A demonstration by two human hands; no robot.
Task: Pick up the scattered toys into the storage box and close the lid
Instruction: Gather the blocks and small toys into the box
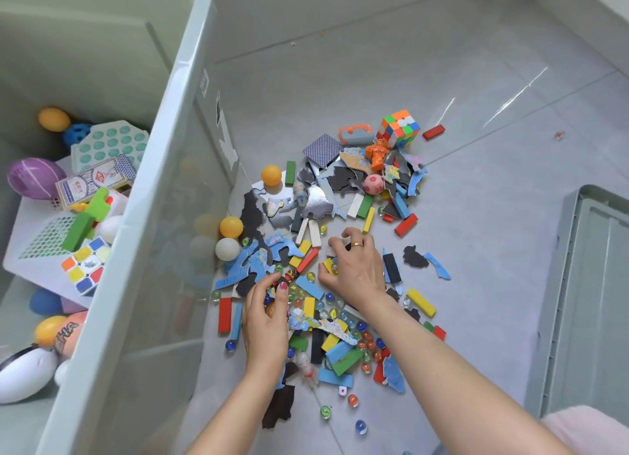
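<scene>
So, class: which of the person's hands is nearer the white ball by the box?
Left. The left hand lies just below and right of the white ball; the right hand is farther right, across the blocks.
</scene>
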